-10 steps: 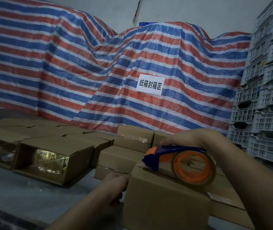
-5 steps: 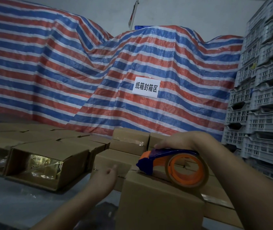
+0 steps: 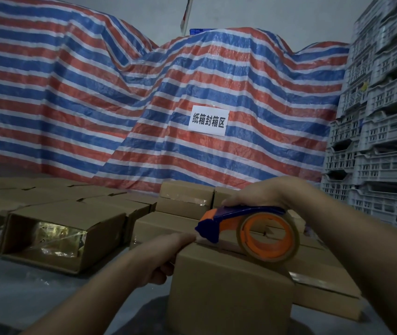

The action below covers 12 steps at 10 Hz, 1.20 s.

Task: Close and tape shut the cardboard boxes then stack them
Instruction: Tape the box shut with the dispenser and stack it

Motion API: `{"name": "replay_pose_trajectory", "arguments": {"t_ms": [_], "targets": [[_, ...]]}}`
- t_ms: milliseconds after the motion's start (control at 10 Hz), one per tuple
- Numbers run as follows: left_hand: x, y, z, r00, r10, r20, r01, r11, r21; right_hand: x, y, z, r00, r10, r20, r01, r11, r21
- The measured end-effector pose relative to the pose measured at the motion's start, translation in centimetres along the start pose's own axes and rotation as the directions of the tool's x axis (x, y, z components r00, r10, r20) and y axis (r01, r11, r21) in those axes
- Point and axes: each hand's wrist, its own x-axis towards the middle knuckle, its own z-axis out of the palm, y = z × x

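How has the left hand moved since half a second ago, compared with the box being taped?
Yes. The left hand has come back toward the box; its fingers now rest on the box's top left edge, beside the tape dispenser.

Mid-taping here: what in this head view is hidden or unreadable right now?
- Seam under the tape dispenser: covered by it, so tape on the near box is unclear.
- Right hand fingers: curled behind the handle.
- Left hand thumb: behind the box edge.
- Open box contents: shiny wrap, too dim to identify.
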Motion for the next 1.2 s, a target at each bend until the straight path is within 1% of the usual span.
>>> {"name": "replay_pose_trajectory", "arguments": {"t_ms": [100, 200, 300, 400, 500, 600, 700, 800, 900, 1000, 1100, 1200], "targets": [[-0.3, 0.1, 0.0, 1.000, -0.001, 0.003, 0.001, 1.000, 0.019, -0.5, 1.2, -0.7, 1.000, 0.023, 0.003, -0.022, 1.000, -0.007], [-0.6, -0.1, 0.0, 1.000, 0.007, 0.007, -0.007, 1.000, -0.010, -1.9, 3.4, -2.0, 0.997, 0.076, 0.025, -0.076, 0.996, -0.036], [-0.9, -0.1, 0.1, 1.000, 0.019, -0.008, -0.020, 0.999, -0.040, -2.8, 6.5, -3.3, 0.993, 0.070, -0.094, -0.070, 0.998, 0.004], [-0.9, 0.1, 0.7, 0.999, 0.040, -0.017, -0.040, 0.999, -0.004, -2.1, 8.8, -2.6, 0.992, -0.009, -0.124, -0.003, 0.996, -0.094], [-1.3, 0.5, 0.9, 0.999, 0.030, -0.033, -0.029, 0.999, 0.030, -1.5, 8.8, -1.3, 0.996, -0.037, -0.087, 0.032, 0.998, -0.058], [-1.7, 1.5, 0.9, 0.981, 0.081, -0.174, -0.034, 0.966, 0.256, -2.0, 8.4, -1.2, 0.998, 0.014, -0.061, -0.019, 0.995, -0.098], [-2.3, 2.7, 1.4, 0.823, 0.463, -0.329, -0.197, 0.776, 0.599, -2.6, 8.1, -1.5, 0.988, 0.155, -0.008, -0.155, 0.975, -0.157], [-3.5, 3.9, 3.1, 0.715, 0.691, -0.103, -0.390, 0.517, 0.762, -2.5, 7.8, -1.6, 0.985, 0.171, -0.006, -0.170, 0.972, -0.163], [-3.5, 3.8, 5.2, 0.815, 0.531, 0.231, -0.432, 0.293, 0.853, -2.7, 7.7, -1.3, 0.987, 0.162, -0.006, -0.160, 0.968, -0.193], [-3.4, 3.2, 5.7, 0.807, 0.512, 0.295, -0.420, 0.146, 0.896, -2.7, 8.2, -1.4, 0.979, 0.205, -0.007, -0.203, 0.965, -0.168], [-3.2, 2.8, 5.4, 0.777, 0.567, 0.273, -0.436, 0.172, 0.883, -2.9, 9.0, -1.9, 0.984, 0.180, 0.013, -0.178, 0.977, -0.115], [-3.0, 2.6, 5.4, 0.755, 0.595, 0.277, -0.443, 0.151, 0.884, -4.1, 9.7, -2.9, 0.990, 0.140, 0.034, -0.136, 0.987, -0.088]]}}
